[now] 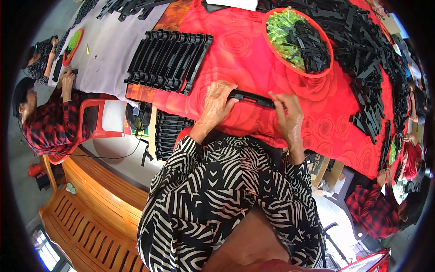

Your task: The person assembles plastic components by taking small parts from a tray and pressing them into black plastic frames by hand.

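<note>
Between my two hands, just above the near edge of the red cloth, is a long black plastic part (252, 97). My left hand (219, 100) grips its left end, thumb and fingers closed round it. At the other end, my right hand (287, 111) holds the part with thumb and bent fingers. Left of my hands lies a neat row of similar black plastic parts (170, 61), side by side. Ahead and to the right stands a round red basket (327, 68) with small yellow-green pieces (284, 26) and small black pieces (309, 43) in it.
A large heap of black parts (362, 54) covers the table's right side. Red rose-patterned cloth (235, 41) lies before me. More black parts (170, 131) are stacked below the table edge, left. A wooden bench (95, 213) stands behind left. People in checked shirts sit at both sides.
</note>
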Demonstrator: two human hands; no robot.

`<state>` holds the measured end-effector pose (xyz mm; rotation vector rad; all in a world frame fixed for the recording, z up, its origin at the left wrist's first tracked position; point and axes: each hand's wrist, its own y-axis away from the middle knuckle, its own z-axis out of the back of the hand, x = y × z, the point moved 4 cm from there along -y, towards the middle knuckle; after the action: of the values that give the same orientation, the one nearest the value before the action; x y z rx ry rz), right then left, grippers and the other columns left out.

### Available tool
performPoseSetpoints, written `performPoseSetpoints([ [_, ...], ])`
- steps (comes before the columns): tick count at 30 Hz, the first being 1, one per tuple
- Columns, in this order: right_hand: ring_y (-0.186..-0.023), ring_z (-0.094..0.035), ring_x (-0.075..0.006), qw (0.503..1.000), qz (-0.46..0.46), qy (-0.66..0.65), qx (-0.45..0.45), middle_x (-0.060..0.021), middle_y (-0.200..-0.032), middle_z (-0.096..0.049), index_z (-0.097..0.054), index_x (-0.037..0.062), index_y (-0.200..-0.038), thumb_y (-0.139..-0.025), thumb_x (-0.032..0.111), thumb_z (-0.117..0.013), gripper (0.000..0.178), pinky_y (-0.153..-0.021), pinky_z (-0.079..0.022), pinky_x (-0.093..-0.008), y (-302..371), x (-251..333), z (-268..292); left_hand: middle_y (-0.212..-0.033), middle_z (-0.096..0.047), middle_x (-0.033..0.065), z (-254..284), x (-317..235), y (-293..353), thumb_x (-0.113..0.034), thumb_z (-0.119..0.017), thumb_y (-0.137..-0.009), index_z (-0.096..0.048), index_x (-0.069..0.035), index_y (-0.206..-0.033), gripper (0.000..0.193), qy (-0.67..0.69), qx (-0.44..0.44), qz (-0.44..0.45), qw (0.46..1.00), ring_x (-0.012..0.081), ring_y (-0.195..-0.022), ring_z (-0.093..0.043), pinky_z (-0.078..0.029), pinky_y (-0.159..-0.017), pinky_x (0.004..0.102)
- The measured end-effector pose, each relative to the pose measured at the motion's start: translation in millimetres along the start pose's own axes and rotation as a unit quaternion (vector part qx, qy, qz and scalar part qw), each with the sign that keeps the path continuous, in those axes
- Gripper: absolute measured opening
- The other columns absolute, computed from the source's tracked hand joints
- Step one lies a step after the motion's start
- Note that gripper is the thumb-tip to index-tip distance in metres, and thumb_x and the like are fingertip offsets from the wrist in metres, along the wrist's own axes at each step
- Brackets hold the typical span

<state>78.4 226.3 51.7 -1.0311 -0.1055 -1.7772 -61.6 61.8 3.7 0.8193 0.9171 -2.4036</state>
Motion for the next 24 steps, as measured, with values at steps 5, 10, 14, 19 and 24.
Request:
performPoseSetpoints([
  [5,-0.08,-0.058,-0.0312,0.997,0.073,0.013,0.034,-0.0148,-0.085,-0.058,-0.062,-0.0005,-0.092,-0.078,-0.001,-0.065,0.015,-0.07,-0.049,-0.0392,2,12,-22,-0.106,-0.058,0.0162,1,0,3,-0.005,-0.073,-0.069,-0.053,-0.003,-0.112,0.047,0.017,0.008,0.038,0.999,0.0345,-0.106,-0.051,-0.04,-0.091,0.0434],
  [10,-0.078,-0.057,-0.031,0.994,0.092,0.023,0.054,-0.0129,-0.082,-0.056,-0.061,0.0006,-0.088,-0.077,0.001,-0.065,0.012,-0.069,-0.048,-0.0402,0,15,-34,-0.111,-0.055,0.0168,6,-8,4,-0.006,-0.073,-0.069,-0.052,-0.001,-0.111,0.047,-0.003,-0.005,-0.001,1.0,0.0355,-0.11,-0.049,-0.039,-0.093,0.0445],
  [14,-0.078,-0.057,-0.0312,0.992,0.113,0.03,0.042,-0.0128,-0.081,-0.056,-0.06,0.001,-0.087,-0.077,0.001,-0.065,0.011,-0.07,-0.047,-0.0404,-3,17,-42,-0.112,-0.054,0.015,7,-13,3,-0.005,-0.075,-0.067,-0.052,-0.003,-0.112,0.051,-0.033,0.002,-0.021,0.999,0.0364,-0.111,-0.05,-0.04,-0.094,0.0445],
  [19,-0.076,-0.055,-0.0308,0.989,0.124,0.05,0.056,-0.0128,-0.081,-0.056,-0.06,0.0012,-0.085,-0.076,0.001,-0.062,0.01,-0.068,-0.046,-0.0393,-4,18,-49,-0.115,-0.052,0.0135,4,-12,5,-0.007,-0.075,-0.067,-0.056,-0.004,-0.109,0.046,-0.059,0.019,-0.044,0.997,0.0357,-0.113,-0.048,-0.039,-0.094,0.0459],
  [24,-0.078,-0.054,-0.0298,0.983,0.144,0.087,0.073,-0.013,-0.084,-0.057,-0.061,0.0,-0.089,-0.072,0.001,-0.059,0.017,-0.07,-0.045,-0.0389,0,23,-50,-0.119,-0.049,0.0118,2,-24,4,-0.013,-0.074,-0.069,-0.061,-0.007,-0.105,0.039,-0.116,0.038,-0.089,0.989,0.0338,-0.118,-0.044,-0.033,-0.099,0.0514],
])
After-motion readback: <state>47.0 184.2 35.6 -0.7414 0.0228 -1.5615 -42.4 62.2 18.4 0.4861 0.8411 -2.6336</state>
